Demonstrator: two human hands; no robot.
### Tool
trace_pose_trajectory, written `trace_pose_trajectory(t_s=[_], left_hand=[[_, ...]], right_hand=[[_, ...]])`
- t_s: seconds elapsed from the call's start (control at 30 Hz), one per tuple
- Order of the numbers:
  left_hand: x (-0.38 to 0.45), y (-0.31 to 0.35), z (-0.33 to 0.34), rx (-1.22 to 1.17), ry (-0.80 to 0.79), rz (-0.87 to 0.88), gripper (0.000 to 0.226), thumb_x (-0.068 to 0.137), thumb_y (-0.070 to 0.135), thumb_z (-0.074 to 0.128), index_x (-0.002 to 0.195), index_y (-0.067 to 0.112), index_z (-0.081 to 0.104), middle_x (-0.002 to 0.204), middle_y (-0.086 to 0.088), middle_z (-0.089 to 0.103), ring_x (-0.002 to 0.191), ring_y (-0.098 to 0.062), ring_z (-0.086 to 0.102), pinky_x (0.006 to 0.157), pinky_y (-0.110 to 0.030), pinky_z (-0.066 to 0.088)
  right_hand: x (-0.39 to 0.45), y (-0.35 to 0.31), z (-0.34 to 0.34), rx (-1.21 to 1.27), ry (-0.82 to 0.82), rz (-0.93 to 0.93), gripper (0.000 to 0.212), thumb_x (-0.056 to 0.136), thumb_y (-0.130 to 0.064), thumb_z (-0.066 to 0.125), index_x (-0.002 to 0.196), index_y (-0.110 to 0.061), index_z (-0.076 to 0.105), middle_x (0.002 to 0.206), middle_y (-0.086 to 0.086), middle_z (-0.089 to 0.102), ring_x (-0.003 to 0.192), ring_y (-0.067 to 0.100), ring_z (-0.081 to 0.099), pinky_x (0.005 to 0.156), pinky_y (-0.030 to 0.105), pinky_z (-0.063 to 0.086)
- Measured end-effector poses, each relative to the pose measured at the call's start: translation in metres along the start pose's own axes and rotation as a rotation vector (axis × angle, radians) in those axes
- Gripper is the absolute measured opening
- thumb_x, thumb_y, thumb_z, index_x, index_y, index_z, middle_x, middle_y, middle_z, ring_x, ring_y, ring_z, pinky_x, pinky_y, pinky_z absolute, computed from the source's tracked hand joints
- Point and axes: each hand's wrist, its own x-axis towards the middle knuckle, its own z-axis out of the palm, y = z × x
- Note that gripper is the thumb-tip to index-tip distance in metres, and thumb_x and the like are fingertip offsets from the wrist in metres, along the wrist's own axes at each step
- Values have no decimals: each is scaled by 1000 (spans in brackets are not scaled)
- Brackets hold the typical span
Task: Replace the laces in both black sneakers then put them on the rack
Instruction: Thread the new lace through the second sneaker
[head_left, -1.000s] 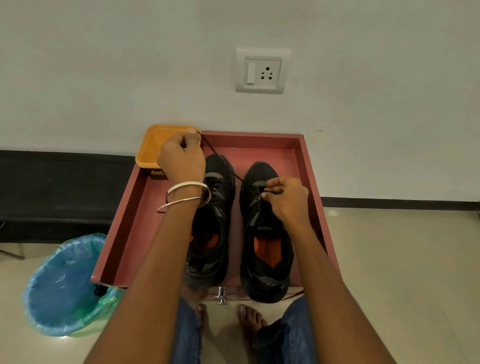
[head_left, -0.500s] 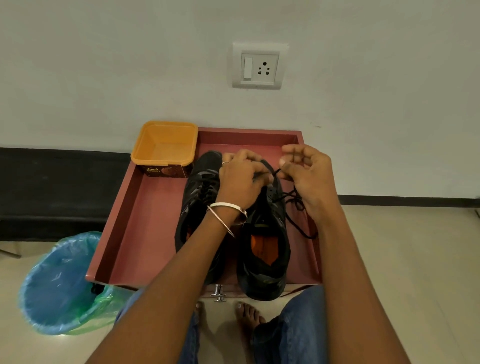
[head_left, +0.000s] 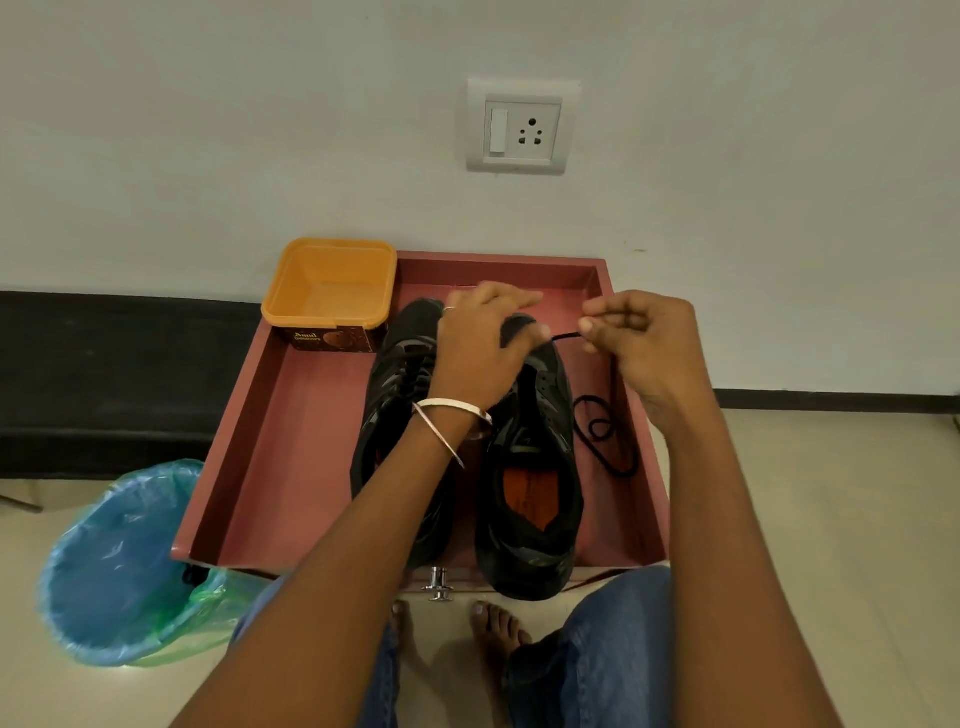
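Two black sneakers stand side by side, toes toward the wall, in a pink open drawer (head_left: 291, 441). The left sneaker (head_left: 400, 384) is partly hidden by my left forearm. The right sneaker (head_left: 530, 483) shows an orange insole. My left hand (head_left: 480, 348) rests on the toe of the right sneaker, with its thumb and finger at a black lace (head_left: 605, 426). My right hand (head_left: 644, 343) pinches that lace's end just right of the toe. The rest of the lace hangs down and lies looped on the drawer floor beside the right sneaker.
An empty orange tub (head_left: 330, 291) sits in the drawer's far left corner. A bin with a blue liner (head_left: 114, 566) stands on the floor to the left. A wall socket (head_left: 522, 127) is above the drawer. My knees and bare feet are below the drawer's metal knob (head_left: 439, 584).
My left hand came from the far left of the drawer to the right sneaker's toe. My right hand rose off the tongue and drew the lace out rightward; lace now lies looped in the drawer.
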Motion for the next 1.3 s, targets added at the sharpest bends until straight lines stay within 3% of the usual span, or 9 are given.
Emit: trace_pose_trajectory(t_s=[0.1, 0.27, 0.47, 0.57, 0.73, 0.87, 1.03, 1.17, 1.3], left_hand=[[-4, 10, 3, -43, -79, 77, 26, 84, 31, 67, 106, 18, 73, 95, 1, 73, 85, -16, 57, 79, -24, 39], [0, 4, -12, -204, -31, -134, 10, 83, 16, 72, 90, 10, 77, 77, 4, 71, 65, 2, 59, 69, -4, 43], [9, -30, -39, -151, 461, -478, 18, 87, 23, 65, 82, 10, 75, 71, 3, 67, 70, -13, 60, 76, -28, 50], [6, -31, -43, -28, 558, -548, 17, 89, 22, 63, 95, 11, 73, 83, 3, 65, 79, -13, 57, 76, -23, 44], [5, -1, -21, 8, 188, -47, 34, 84, 22, 70, 116, 15, 68, 110, -3, 66, 85, -13, 57, 84, -23, 44], [-5, 19, -2, -175, -108, 8, 22, 85, 22, 67, 102, 11, 74, 87, -8, 74, 79, -17, 68, 77, -28, 53], [4, 5, -21, -247, 113, -216, 10, 85, 13, 68, 81, 11, 76, 70, 3, 70, 60, 12, 57, 68, -4, 41], [8, -24, -42, -347, 513, -526, 14, 85, 19, 67, 73, 18, 74, 66, 8, 68, 68, -6, 63, 81, -23, 51], [6, -32, -51, -34, 561, -541, 23, 88, 23, 64, 107, 14, 72, 102, -3, 70, 92, -15, 61, 82, -18, 40]], right_hand=[[-2, -8, 13, 136, -77, -20, 13, 80, 4, 71, 86, -8, 69, 75, 8, 70, 67, 17, 68, 71, 27, 57], [-3, -4, 4, 221, -19, 25, 13, 79, 6, 71, 86, -4, 68, 67, 2, 67, 60, 11, 66, 63, 19, 54], [0, 13, -21, 155, 117, 86, 15, 80, 5, 71, 94, 3, 68, 75, 10, 68, 59, 10, 65, 67, 24, 58], [1, 13, -23, 184, 151, 85, 12, 80, 4, 70, 90, -2, 69, 72, 7, 69, 57, 11, 65, 67, 23, 58], [0, 0, 3, 285, 50, 38, 13, 78, 5, 71, 87, -4, 69, 70, 5, 69, 60, 13, 66, 64, 20, 54], [-2, -7, 14, 269, -44, -20, 13, 79, 5, 71, 86, -6, 69, 70, 4, 70, 64, 15, 67, 66, 22, 55], [2, 3, -3, 262, 35, 27, 13, 78, 6, 72, 85, -4, 69, 65, 2, 68, 59, 12, 65, 63, 21, 55], [3, 15, -21, 182, 111, 45, 12, 79, 4, 72, 89, -3, 70, 70, 5, 70, 60, 14, 66, 72, 28, 59], [2, 13, -18, 178, 109, 53, 12, 79, 5, 71, 88, -2, 69, 70, 6, 69, 59, 12, 66, 68, 23, 58]])
